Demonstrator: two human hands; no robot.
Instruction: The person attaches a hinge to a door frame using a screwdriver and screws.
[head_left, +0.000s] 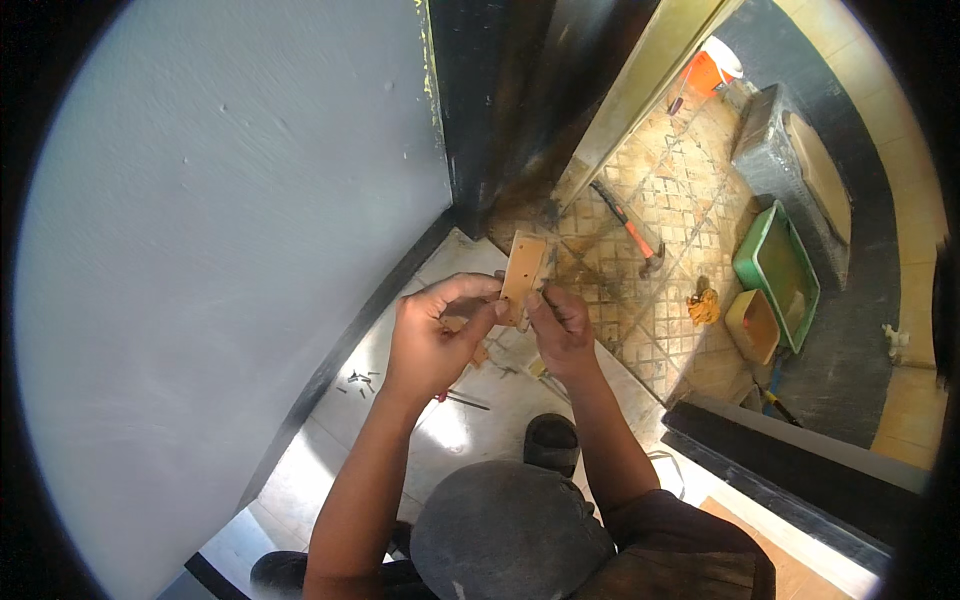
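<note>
Fingers of your left hand (420, 332) were clamped on the lower left side of a flat, copper-coloured rectangular plate (524, 262) with small dark holes, and those of your right hand (564, 330) pinched its lower right edge. You held the plate above the pale tiled floor (330, 430), where small dark screws (358, 379) lay scattered to your left. A claw hammer with an orange-and-black handle (636, 236) lay to your right, well apart from an orange-and-white bucket (706, 75). Any lettering on plate or bucket was too small to read.
</note>
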